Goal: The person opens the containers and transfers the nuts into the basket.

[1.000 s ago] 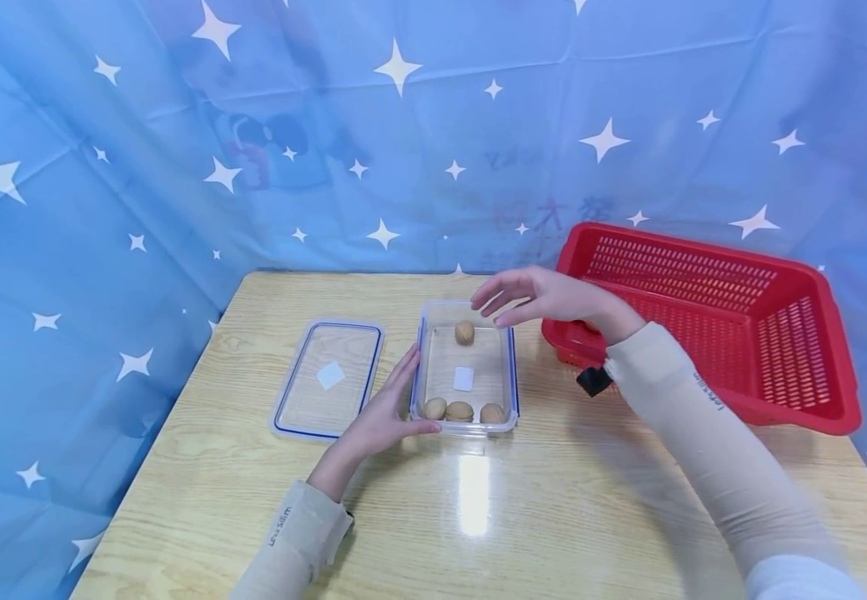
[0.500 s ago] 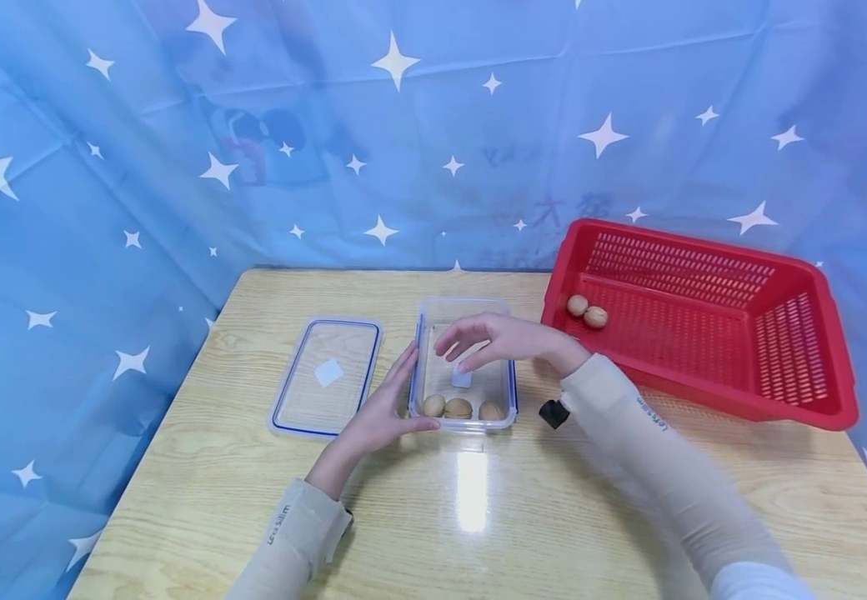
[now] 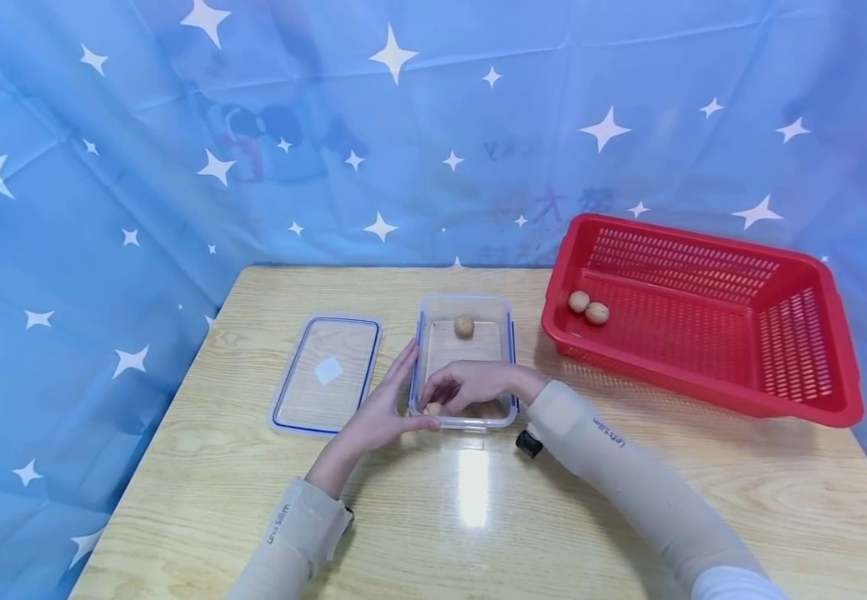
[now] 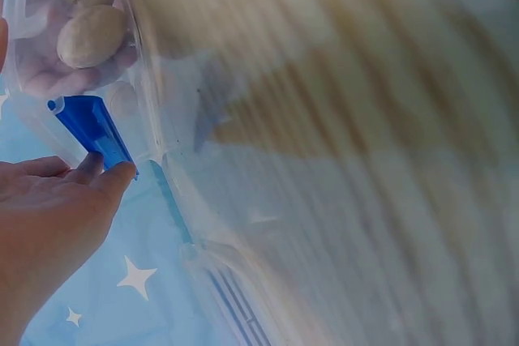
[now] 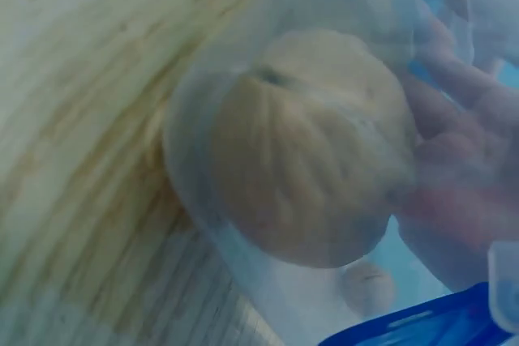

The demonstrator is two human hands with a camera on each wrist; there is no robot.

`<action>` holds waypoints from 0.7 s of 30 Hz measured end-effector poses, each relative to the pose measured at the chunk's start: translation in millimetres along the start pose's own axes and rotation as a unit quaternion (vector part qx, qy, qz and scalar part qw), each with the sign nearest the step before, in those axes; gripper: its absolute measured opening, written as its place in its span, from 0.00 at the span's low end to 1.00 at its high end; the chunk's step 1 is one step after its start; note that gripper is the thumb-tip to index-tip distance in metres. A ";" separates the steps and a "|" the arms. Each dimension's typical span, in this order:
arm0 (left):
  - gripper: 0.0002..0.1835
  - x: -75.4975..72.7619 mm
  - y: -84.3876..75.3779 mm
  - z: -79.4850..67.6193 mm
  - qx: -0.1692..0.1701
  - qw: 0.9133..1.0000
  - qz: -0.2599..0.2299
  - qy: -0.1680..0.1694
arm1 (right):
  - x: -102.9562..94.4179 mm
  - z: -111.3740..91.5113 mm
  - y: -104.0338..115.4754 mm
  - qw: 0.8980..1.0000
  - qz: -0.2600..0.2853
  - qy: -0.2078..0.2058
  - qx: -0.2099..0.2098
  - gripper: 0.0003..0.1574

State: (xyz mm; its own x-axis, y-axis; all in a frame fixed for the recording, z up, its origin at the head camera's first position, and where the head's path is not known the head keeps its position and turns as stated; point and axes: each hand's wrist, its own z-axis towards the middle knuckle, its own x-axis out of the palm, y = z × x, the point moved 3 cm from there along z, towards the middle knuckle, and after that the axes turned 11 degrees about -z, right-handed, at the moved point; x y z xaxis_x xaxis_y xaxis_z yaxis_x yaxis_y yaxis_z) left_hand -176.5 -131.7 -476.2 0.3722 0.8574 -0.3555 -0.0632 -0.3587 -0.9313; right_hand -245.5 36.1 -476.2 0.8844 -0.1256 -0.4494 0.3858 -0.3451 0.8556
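Observation:
A clear lidless box (image 3: 512, 333) with blue edging stands on the table. My left hand (image 3: 377, 421) lies along its left side with fingers extended, the thumb at the near corner. In the left wrist view its fingertips touch a blue latch (image 4: 93, 131). Inside the box, my right hand (image 3: 474, 381) curls its fingers round a walnut (image 3: 433, 409) in the near left corner. Another walnut (image 3: 463, 327) sits by itself at the far end. The right hand partly hides the near row; through the wall, the right wrist view shows a large walnut (image 5: 316, 151) close up.
A red slotted basket (image 3: 704, 383) stands at the right, with two walnuts (image 3: 588, 307) in its left end. Left of the box lies its clear lid (image 3: 306, 404) with a blue seal. A blue star-printed curtain (image 3: 433, 108) hangs behind the wooden table (image 3: 403, 533).
From beside the basket, my right hand has moved left and down into the box, to the near left walnut. The far walnut shows again. My left hand has stayed at the box's side.

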 end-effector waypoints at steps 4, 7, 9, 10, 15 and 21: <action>0.63 0.0 0.2 -0.1 -0.001 1.000 0.003 0.000 | 0.8 1.1 -2.1 1.000 -0.017 -0.013 0.006 0.22; 0.63 0.1 1.1 0.2 0.000 1.000 0.005 0.001 | 0.2 -0.1 -1.5 0.999 -0.030 -0.026 0.010 0.21; 0.63 0.0 0.9 0.1 0.000 1.000 0.006 0.000 | -0.5 -1.1 -0.8 0.999 -0.032 -0.034 0.006 0.20; 0.63 0.0 0.9 0.1 0.000 1.000 0.007 -0.001 | -0.7 -1.4 -0.9 0.999 -0.033 -0.037 0.005 0.19; 0.62 0.2 0.6 -0.1 -0.006 1.000 0.007 0.001 | -1.5 -3.1 0.3 0.998 -0.042 -0.055 0.011 0.19; 0.62 0.1 -0.1 -0.5 0.001 1.000 0.006 0.002 | -4.4 -7.1 5.5 0.993 -0.031 -0.114 0.005 0.19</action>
State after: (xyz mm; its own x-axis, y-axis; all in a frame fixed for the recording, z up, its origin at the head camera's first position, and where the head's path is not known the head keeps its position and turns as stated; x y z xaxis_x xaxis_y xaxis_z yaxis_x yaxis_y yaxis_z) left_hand -176.0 -131.7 -476.1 0.3748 0.8520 -0.3656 -0.0690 -0.3676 -0.9274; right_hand -245.4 41.3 -467.7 0.7769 -0.3102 -0.5479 0.4336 -0.3674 0.8228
